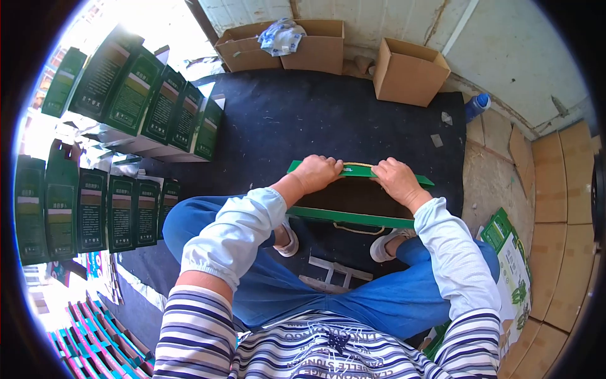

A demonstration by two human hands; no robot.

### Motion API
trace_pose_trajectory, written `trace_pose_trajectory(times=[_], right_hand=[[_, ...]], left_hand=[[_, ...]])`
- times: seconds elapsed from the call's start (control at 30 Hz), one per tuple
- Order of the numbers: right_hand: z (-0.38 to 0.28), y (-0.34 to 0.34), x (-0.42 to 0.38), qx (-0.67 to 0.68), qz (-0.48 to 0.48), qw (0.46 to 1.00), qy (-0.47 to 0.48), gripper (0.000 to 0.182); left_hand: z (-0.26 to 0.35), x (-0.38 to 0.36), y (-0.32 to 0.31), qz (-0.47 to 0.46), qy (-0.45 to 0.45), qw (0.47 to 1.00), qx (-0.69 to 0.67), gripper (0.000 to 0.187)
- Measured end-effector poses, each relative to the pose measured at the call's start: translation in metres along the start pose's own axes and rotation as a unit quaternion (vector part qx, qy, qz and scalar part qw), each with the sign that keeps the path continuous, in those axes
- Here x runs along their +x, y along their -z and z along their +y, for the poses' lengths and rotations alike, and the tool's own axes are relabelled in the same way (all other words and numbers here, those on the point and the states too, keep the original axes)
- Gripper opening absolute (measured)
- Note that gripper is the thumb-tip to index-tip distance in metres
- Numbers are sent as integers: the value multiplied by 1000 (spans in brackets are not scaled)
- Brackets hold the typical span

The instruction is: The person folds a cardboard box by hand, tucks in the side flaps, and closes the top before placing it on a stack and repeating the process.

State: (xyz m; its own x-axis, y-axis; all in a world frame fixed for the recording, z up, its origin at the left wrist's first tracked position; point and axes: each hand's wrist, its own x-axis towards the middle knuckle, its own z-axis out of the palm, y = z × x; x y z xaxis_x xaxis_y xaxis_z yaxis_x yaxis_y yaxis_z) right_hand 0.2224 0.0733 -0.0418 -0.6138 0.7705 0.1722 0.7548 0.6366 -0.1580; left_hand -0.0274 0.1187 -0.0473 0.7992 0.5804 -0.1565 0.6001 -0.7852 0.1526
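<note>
A green cardboard gift box (pixel 353 216) stands between my knees with its top open, its brown inside showing in shadow. My left hand (pixel 315 172) is closed over the far rim, left of the middle. On the same rim, farther right, my right hand (pixel 398 180) grips with fingers curled over the edge. Between the two hands runs a pale rope handle (pixel 357 165). A second rope handle (pixel 361 230) hangs on the near side, which neither hand touches. The fingertips are partly hidden behind the rim.
Rows of printed green boxes (pixel 132 95) stand at the left. Open brown cartons (pixel 315 54) and another carton (pixel 407 76) line the back wall, near a blue bottle (pixel 478 106). Stacked cartons (pixel 555 221) and flat green-and-white cardboard (pixel 512 271) are at the right. A black mat (pixel 315 114) covers the floor.
</note>
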Motion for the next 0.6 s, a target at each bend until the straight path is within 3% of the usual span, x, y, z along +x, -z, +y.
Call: trace_pose_trajectory(times=[0.13, 0.17, 0.27, 0.47, 0.6], right_hand=[[3, 22, -5, 33, -58, 998, 5, 25], [6, 30, -10, 40, -81, 996, -1, 25], [16, 57, -18, -2, -199, 978, -57, 23], [26, 35, -25, -36, -82, 996, -13, 19], [25, 53, -27, 32, -156, 986, -46, 25]], left_hand=[[-9, -17, 22, -9, -18, 998, -54, 61], [-17, -26, 29, -47, -2, 998, -39, 68], [-37, -47, 42, -161, 45, 986, 5, 59], [-37, -37, 33, -174, 45, 983, 31, 43], [-30, -45, 33, -155, 65, 985, 35, 55]])
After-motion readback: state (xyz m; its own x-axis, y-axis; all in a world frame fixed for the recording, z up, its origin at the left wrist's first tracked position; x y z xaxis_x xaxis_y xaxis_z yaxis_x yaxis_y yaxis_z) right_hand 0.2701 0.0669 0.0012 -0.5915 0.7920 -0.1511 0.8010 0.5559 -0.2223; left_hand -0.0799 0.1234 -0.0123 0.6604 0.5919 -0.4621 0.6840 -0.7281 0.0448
